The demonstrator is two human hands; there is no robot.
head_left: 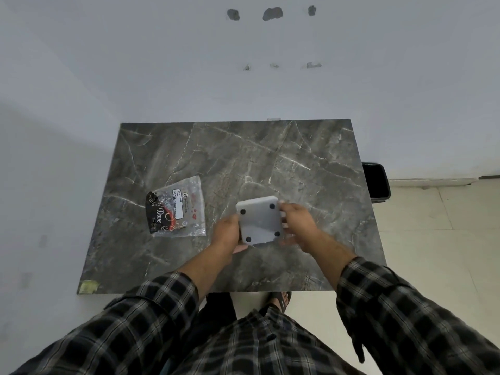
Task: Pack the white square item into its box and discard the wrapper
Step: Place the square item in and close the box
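Note:
The white square item (260, 220) is held just above the dark marble table (270, 158), its underside up, showing four black round feet at the corners. My left hand (226, 234) grips its left edge and lower left corner. My right hand (296, 220) holds its right edge, and something white shows between those fingers. A clear plastic wrapper (186, 205) with a white label lies flat on the table to the left. Partly under or inside it is a black Dove packet (158, 213) with red marks. No open box can be made out.
A black bin (376, 181) stands on the floor off the table's right edge. A yellowish sticker (89, 286) marks the table's near left corner. White wall rises behind the table, and tiled floor lies to the right. My sandalled foot (281, 300) shows under the near edge.

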